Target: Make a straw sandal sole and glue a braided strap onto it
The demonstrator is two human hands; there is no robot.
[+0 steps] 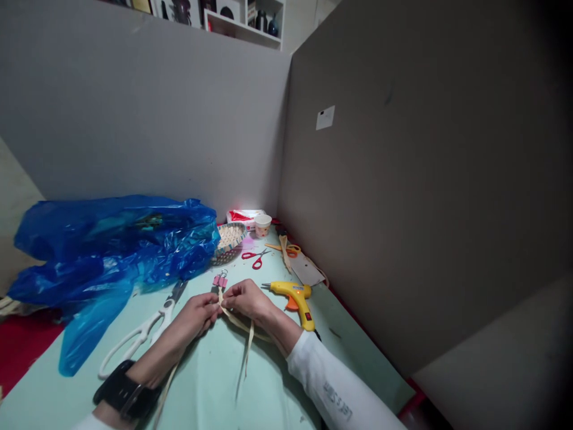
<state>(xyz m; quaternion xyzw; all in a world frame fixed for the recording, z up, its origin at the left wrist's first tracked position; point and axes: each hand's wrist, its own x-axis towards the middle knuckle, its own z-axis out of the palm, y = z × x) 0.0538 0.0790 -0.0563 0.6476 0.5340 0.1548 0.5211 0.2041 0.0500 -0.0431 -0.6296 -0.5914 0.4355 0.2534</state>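
Observation:
Pale, flat strips of plant fibre [249, 349] run through my fingers and trail down over the table. A pink binder clip [220, 280] grips their top end just beyond my fingertips. My left hand [200, 313] pinches the strips from the left, below the clip. From the right, my right hand [245, 298] pinches them too, its fingertips almost meeting the left ones. Part of the strips is hidden beneath both hands and wrists. A yellow hot glue gun [293, 292] lies right of my right hand, and white-handled scissors [147, 331] lie left of my left forearm.
A large blue plastic bag [120, 239] fills the table's left side. Behind the hands are a woven basket [231, 236], a paper cup [262, 224], a red-and-white packet [242, 217], red scissors [256, 258] and orange scissors [293, 250]. Grey partitions [179, 119] enclose the back and right.

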